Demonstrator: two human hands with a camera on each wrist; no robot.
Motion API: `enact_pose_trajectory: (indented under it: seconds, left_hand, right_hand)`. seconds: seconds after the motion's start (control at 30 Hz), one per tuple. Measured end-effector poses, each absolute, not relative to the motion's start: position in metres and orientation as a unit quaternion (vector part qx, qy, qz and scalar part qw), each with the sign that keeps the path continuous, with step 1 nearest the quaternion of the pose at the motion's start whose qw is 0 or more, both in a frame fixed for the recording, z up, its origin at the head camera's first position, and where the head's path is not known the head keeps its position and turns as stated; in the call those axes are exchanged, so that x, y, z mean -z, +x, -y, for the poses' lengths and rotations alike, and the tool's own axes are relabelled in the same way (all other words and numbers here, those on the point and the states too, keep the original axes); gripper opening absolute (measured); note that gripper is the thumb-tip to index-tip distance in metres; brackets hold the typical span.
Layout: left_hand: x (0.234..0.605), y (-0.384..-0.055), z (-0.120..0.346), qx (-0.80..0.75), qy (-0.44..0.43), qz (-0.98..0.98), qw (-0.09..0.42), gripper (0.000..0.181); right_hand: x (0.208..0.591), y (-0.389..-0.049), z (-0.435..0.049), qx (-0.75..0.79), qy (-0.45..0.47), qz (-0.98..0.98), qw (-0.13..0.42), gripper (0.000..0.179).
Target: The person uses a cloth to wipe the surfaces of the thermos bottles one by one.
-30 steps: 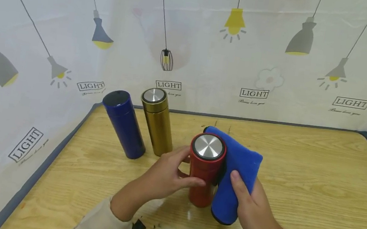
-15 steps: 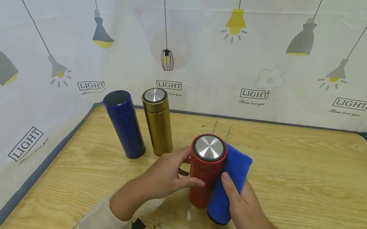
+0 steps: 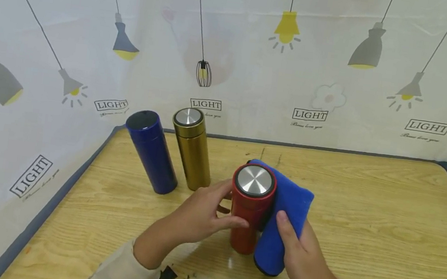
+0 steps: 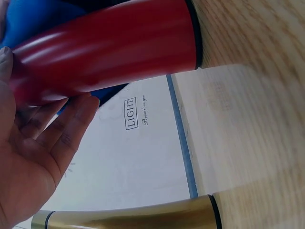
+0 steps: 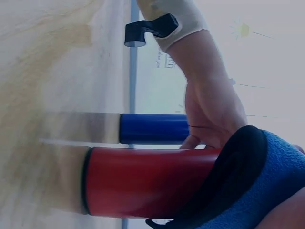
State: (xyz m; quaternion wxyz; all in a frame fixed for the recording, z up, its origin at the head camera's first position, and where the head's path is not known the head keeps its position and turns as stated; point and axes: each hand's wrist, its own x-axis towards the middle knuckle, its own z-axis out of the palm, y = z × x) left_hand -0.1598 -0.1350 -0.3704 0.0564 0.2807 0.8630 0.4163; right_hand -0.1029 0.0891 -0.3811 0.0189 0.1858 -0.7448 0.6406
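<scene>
A red thermos bottle [image 3: 251, 208] with a silver lid stands upright at the middle front of the wooden table. My left hand [image 3: 199, 215] holds it from the left, thumb across the near side and fingers toward the back. On the right, my right hand [image 3: 305, 259] grips a folded blue cloth [image 3: 293, 197] with a dark edge, its thumb on top. The cloth lies along the bottle's right side and partly behind it. In the right wrist view, the cloth's dark underside [image 5: 238, 176] wraps over the upper part of the bottle; most right-hand fingers are hidden.
Left of the hands, a blue bottle [image 3: 152, 154] and a gold bottle [image 3: 194, 154] with a silver lid stand upright, close together. A small black piece [image 3: 165, 278] shows beside the left sleeve. A white curtain [image 3: 242, 123] printed with lamps borders the table [image 3: 384, 224].
My right hand and the cloth shifted left against the bottle, then slightly back right, with the cloth's upper corner showing behind the lid again. The left hand and bottle stayed nearly still.
</scene>
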Motion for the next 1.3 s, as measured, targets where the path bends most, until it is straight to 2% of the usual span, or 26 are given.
enact_pose_trajectory:
  seconds: [0.17, 0.37, 0.7, 0.9, 1.03, 1.17, 1.3]
  left_hand:
    - [0.371, -0.160, 0.135, -0.415, 0.279, -0.864, 0.056, 0.073]
    - [0.372, -0.159, 0.135, -0.435, 0.257, -0.859, 0.078, 0.085]
    - [0.374, -0.158, 0.136, -0.431, 0.262, -0.860, 0.079, 0.078]
    - [0.378, -0.157, 0.133, -0.409, 0.309, -0.857, 0.060, 0.072]
    - [0.380, -0.155, 0.131, -0.416, 0.325, -0.846, 0.066, 0.070]
    - [0.380, -0.154, 0.129, -0.416, 0.322, -0.849, 0.054, 0.080]
    - [0.381, -0.152, 0.125, -0.411, 0.335, -0.848, 0.016, 0.086]
  right_hand:
    - [0.383, -0.104, -0.091, -0.645, 0.184, 0.741, 0.030, 0.039]
    - [0.386, -0.108, -0.088, -0.648, 0.189, 0.738, 0.007, 0.040]
    - [0.386, -0.113, -0.086, -0.658, 0.143, 0.738, -0.051, 0.049]
    - [0.385, -0.107, -0.090, -0.661, 0.141, 0.736, -0.019, 0.045]
    - [0.385, -0.103, -0.092, -0.659, 0.159, 0.735, 0.005, 0.042]
    - [0.383, -0.101, -0.090, -0.657, 0.178, 0.732, -0.013, 0.042]
    - [0.383, -0.099, -0.087, -0.653, 0.202, 0.729, -0.035, 0.042]
